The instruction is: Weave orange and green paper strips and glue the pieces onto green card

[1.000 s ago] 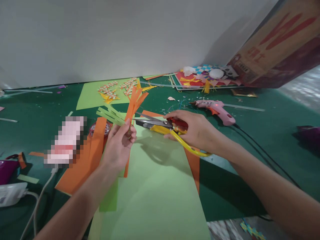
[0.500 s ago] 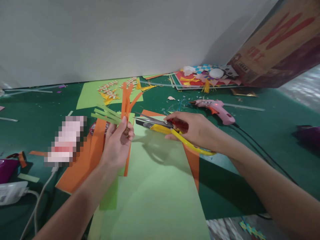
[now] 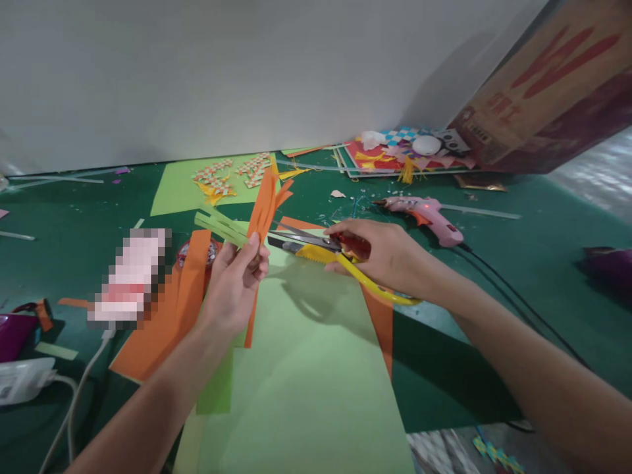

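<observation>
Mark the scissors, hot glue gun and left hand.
Scissors (image 3: 328, 243): head view, at the blade pivot.
Hot glue gun (image 3: 446, 230): head view, on the pink handle.
Left hand (image 3: 236, 273): head view, back of the hand.

one pink glue gun (image 3: 432, 214) (red light lit), black cord (image 3: 481, 261) attached, on green tabletop (image 3: 538, 227); several checkered woven ornaments (image 3: 253, 172) with yellow tassels (image 3: 214, 197), on light green sheet (image 3: 172, 187); one printed brown package (image 3: 543, 108), tilted, far right; one white cable (image 3: 85, 368), left, plugged into a pixelated pinkish item (image 3: 133, 270).
</observation>
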The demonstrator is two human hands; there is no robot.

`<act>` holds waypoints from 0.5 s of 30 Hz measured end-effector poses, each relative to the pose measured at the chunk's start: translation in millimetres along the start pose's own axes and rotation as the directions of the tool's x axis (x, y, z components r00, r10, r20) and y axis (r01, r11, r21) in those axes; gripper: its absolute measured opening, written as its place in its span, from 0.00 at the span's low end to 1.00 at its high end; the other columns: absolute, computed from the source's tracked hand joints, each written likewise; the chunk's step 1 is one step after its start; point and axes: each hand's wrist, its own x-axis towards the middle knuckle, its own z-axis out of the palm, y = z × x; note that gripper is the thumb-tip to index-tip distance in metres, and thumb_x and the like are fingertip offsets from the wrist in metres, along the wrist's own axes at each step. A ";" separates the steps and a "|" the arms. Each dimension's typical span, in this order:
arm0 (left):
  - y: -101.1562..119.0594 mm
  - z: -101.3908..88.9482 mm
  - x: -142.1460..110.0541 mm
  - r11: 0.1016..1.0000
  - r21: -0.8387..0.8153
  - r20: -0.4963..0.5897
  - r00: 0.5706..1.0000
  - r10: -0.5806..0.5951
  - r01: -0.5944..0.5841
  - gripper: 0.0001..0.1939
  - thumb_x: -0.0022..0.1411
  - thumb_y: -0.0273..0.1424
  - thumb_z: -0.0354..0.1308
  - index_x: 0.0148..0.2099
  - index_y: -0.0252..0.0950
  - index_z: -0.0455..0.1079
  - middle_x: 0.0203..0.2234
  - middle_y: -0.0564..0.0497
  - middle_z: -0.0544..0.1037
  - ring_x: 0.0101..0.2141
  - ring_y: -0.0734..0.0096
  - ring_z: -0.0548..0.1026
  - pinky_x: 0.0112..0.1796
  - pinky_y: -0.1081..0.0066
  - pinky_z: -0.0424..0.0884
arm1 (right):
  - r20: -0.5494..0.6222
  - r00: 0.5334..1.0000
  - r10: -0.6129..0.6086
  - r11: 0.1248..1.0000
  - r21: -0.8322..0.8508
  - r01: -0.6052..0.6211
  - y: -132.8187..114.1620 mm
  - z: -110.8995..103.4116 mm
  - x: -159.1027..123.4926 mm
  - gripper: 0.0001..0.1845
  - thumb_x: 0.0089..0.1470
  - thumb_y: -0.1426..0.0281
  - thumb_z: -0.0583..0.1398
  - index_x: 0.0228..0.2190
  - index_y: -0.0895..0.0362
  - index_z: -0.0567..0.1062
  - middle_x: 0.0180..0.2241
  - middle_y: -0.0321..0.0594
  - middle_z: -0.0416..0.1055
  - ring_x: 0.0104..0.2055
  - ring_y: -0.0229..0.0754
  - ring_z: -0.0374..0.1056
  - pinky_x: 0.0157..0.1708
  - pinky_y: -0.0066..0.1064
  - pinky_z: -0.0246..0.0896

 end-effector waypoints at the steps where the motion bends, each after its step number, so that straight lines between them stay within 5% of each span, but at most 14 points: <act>1: -0.2 -0.6 0.2 1.000 0.009 0.006 1.000 0.001 -0.001 0.14 0.48 0.29 0.70 0.28 0.35 0.66 0.19 0.58 0.73 0.18 0.84 0.68 0.20 0.83 0.63 | 0.005 1.000 0.001 1.000 0.008 -0.001 -0.9 -0.7 0.3 0.23 0.45 0.54 0.64 0.39 0.56 0.76 0.36 0.42 0.77 0.33 0.44 0.71 0.32 0.31 0.64; 15: -2.2 -2.8 -0.7 0.989 0.135 -0.029 0.998 0.056 -0.052 0.10 0.51 0.32 0.69 0.29 0.36 0.69 0.21 0.57 0.74 0.20 0.83 0.68 0.22 0.82 0.64 | 0.063 0.998 -0.003 0.998 0.065 -0.002 -1.1 -5.1 0.3 0.25 0.45 0.52 0.63 0.39 0.56 0.76 0.35 0.42 0.77 0.32 0.41 0.70 0.31 0.30 0.63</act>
